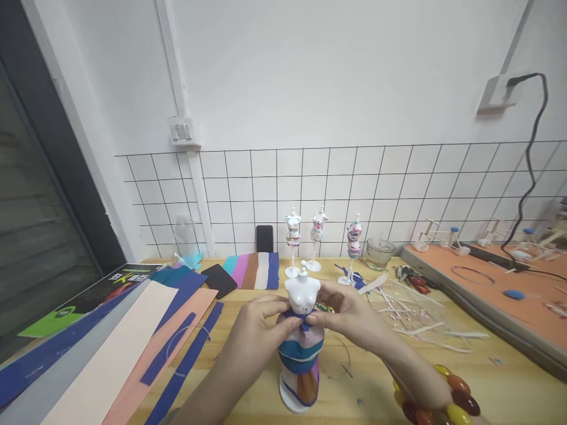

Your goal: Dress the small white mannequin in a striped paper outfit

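Note:
A small white dress-form mannequin stands upright on its round base in front of me. Around its lower body hangs a layered skirt in pink, blue, teal and brown. A dark blue strip circles the waist and seems knotted at the front. My left hand pinches the strip from the left, thumb at the front, fingers behind the waist. From the right, my right hand pinches the same strip close to the knot. Both thumbs nearly meet there.
Three smaller mannequins stand at the back by the tiled wall. Coloured sheets and strips spread over the left side. A phone, a glass bowl, clear strips and an orange board lie around.

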Demonstrator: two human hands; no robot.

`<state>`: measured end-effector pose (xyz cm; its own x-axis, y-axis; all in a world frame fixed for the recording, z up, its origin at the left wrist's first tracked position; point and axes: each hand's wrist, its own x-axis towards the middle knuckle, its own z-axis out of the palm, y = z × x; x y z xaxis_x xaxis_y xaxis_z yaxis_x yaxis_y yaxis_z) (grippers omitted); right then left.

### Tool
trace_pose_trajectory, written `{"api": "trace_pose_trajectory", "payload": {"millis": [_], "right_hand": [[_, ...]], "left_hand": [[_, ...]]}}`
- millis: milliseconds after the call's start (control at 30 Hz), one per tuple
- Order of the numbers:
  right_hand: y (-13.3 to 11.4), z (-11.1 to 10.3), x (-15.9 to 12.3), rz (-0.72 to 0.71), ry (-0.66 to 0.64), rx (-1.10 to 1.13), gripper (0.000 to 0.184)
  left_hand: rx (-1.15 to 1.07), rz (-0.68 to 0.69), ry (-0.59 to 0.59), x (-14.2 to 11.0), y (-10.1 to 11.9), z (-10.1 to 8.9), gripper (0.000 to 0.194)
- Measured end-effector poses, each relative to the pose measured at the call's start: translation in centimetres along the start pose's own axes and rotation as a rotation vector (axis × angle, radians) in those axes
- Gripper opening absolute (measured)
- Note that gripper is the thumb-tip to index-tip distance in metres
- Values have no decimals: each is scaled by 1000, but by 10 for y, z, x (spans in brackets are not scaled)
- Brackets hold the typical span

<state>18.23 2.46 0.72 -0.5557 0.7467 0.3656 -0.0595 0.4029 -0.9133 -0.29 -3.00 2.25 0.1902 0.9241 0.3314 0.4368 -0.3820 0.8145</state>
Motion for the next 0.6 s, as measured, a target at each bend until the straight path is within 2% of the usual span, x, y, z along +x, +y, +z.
{"api": "trace_pose_trajectory", "payload": {"millis": [100,200,433,500,600], "right_hand": [[0,1,0,-12,40,-50,35],[-2,3,1,-26,58,-63,37],[-7,11,-2,9,150,-236,42],[-10,13,-4,-18,137,-328,39],[-16,17,-7,-97,41,-485,31]], "left_hand": [[-129,-17,-33,4,-3,-3,19],[-136,2,-35,5,-3,-4,22],[-23,-72,103,4,2,-3,10],[9,-102,120,4,2,-3,10],[25,-120,125,4,2,-3,11]]}}
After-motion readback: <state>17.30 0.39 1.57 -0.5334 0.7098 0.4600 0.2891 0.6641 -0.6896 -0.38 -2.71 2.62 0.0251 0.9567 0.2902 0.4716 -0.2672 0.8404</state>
